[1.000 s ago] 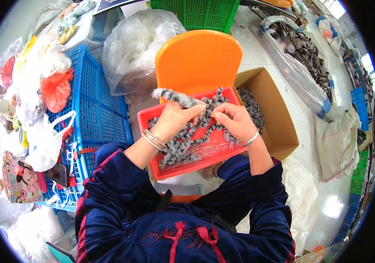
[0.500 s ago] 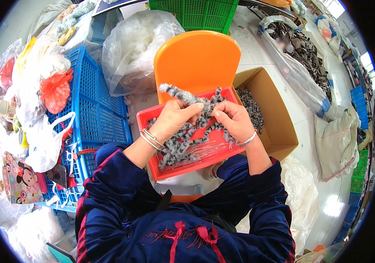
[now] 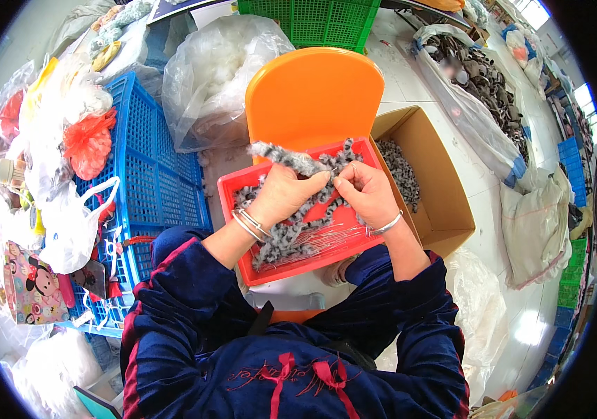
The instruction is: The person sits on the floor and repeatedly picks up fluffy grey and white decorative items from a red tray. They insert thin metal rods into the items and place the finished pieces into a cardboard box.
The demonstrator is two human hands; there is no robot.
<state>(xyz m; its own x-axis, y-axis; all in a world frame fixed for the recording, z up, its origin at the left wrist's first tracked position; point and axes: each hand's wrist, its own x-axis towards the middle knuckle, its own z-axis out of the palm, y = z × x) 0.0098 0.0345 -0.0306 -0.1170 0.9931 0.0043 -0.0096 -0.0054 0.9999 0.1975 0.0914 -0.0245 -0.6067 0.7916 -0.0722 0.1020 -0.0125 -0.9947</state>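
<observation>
Plush (image 3: 290, 159) above tray (image 3: 312, 265), tiled floor (image 3: 396, 81)

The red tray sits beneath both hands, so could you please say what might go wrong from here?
The left hand pinches a striped fuzzy piece above similar grey pieces, so if dropped it could get mixed in. The thin pale strands lie loose beside those pieces in the red tray and might tangle in the fuzz.

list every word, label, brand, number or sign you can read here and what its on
Dark blue velvet top: curly red lettering, broken up by red ribbons; too unclear to quote.
Red plastic tray, cardboard box: no lettering visible.
Elsewhere: any print is too small or blurred.
</observation>
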